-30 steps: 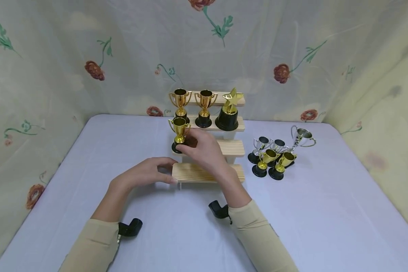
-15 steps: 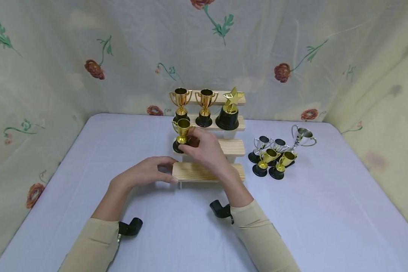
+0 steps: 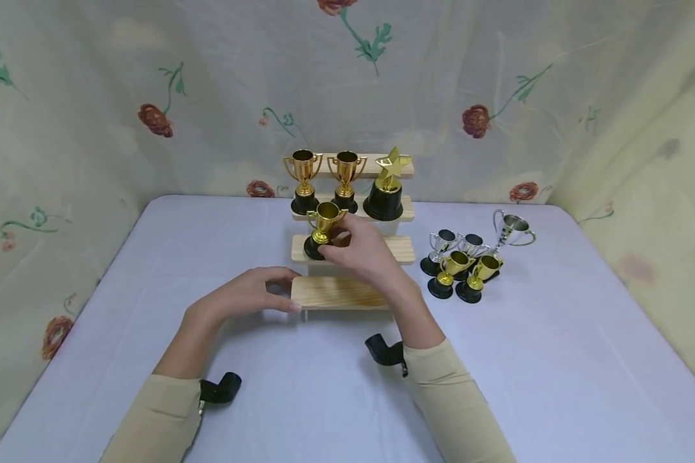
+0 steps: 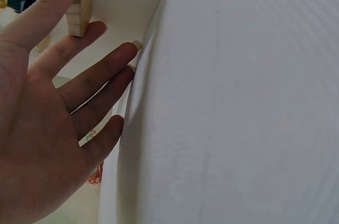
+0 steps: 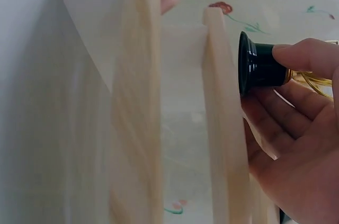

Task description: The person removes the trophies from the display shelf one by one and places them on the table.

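Fingers [image 5: 265, 121] of the right hand [image 3: 366, 252] drawn narrow round a black-based gold cup [image 3: 325, 220], held upright at the left part of the second step [image 3: 399, 249], contact with the wood not certain; left hand [image 3: 244, 294] with fingers wide, thumb and forefinger at the left end of the lowest step [image 3: 330, 292]. Surroundings, by size: floral cloth backdrop [image 3: 220, 122], behind and at both sides; table [image 3: 556, 360] under pale cloth; four-tier wooden shelf [image 3: 309, 283], near the backdrop; two beige sleeves [image 3: 156, 411], each with a black curved fitting [image 3: 222, 388] near the cuff; gold star trophy [image 3: 384, 198], black base, right end of the third step [image 3: 407, 209]; larger silver cup [image 3: 509, 226], on the table right of the shelf, rear of a close cluster; two copper-gold cups [image 3: 303, 168], left and middle of the third step; two small silver cups [image 3: 443, 242] and, before them, two small gold cups [image 3: 455, 265], same cluster, black bases. In the way: right hand and forearm, covering much of the second step and the lowest step's right end in the head view.
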`<state>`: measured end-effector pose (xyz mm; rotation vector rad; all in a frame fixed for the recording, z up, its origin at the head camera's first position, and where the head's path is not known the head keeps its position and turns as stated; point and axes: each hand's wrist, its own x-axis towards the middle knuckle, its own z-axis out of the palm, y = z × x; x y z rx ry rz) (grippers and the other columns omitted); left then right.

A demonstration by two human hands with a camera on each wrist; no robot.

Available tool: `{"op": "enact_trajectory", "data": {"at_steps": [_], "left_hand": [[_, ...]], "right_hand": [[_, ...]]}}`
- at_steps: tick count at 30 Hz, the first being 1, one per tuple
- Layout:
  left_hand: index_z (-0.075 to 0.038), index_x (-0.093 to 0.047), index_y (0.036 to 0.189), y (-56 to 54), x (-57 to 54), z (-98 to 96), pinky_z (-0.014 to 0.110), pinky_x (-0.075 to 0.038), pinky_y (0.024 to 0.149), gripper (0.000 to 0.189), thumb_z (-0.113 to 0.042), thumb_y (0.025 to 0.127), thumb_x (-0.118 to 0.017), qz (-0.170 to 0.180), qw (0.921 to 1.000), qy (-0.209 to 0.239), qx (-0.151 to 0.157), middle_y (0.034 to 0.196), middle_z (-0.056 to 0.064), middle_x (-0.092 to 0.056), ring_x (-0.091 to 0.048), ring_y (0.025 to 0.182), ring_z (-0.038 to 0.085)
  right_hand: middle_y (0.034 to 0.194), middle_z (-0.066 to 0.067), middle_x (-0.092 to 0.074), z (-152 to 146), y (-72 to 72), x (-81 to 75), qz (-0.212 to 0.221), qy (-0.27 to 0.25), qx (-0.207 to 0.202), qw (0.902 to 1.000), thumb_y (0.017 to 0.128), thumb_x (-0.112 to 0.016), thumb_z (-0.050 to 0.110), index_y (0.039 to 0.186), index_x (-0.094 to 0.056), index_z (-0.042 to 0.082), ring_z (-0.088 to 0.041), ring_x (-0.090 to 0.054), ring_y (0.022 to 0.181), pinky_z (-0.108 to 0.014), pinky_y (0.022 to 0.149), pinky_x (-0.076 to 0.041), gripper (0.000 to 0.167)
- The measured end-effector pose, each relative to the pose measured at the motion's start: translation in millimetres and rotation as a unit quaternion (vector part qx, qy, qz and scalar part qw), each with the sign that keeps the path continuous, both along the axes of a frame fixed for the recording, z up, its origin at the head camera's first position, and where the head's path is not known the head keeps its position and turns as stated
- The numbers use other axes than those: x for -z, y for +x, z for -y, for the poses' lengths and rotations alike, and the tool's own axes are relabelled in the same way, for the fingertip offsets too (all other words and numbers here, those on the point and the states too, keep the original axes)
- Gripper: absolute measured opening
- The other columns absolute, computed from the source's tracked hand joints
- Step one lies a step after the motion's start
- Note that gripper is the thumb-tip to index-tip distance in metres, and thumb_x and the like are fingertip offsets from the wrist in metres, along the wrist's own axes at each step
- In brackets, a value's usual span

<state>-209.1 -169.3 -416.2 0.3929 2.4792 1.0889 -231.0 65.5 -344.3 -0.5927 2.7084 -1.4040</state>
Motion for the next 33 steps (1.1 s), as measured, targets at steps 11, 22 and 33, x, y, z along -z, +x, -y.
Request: {"op": "enact_trajectory", "data": {"at_steps": [11, 22, 33], "left_hand": [[-0.025, -0.061, 0.131, 2.0, 1.5, 2.0, 0.051, -0.038, 0.11, 0.059, -0.048, 0.08, -0.078, -0.006, 0.9999, 0.013, 0.003, 0.131, -0.001, -0.063, -0.052, 0.128, 0.022], [-0.025, -0.061, 0.132, 2.1, 6.4, 4.5, 0.052, -0.038, 0.109, 0.06, -0.048, 0.08, -0.078, -0.011, 0.9997, 0.02, 0.01, 0.132, 0.0, -0.064, -0.053, 0.129, 0.023], [-0.025, -0.061, 0.131, 0.7, 4.9, -1.1, 0.051, -0.039, 0.109, 0.059, -0.048, 0.079, -0.078, -0.011, 0.9996, 0.025, 0.009, 0.13, -0.001, -0.064, -0.053, 0.127, 0.021]], "right_hand": [[0.117, -0.012, -0.067, -29, -1.9, -8.9, 0.011, 0.004, 0.024, 0.9996, 0.083, -0.073, 0.017, 0.115, -0.064, 0.005, -0.029, -0.068, 0.102, -0.04, 0.09, -0.055, 0.035], [0.119, -0.012, -0.068, -54, 2.1, -16.9, 0.026, 0.028, 0.017, 0.9991, 0.084, -0.071, 0.02, 0.115, -0.064, 0.006, -0.031, -0.067, 0.107, -0.042, 0.091, -0.054, 0.034], [0.118, -0.013, -0.067, -88, 3.6, -27.2, 0.039, 0.065, 0.019, 0.9969, 0.086, -0.068, 0.018, 0.12, -0.064, 0.005, -0.031, -0.065, 0.111, -0.045, 0.091, -0.053, 0.036]]}}
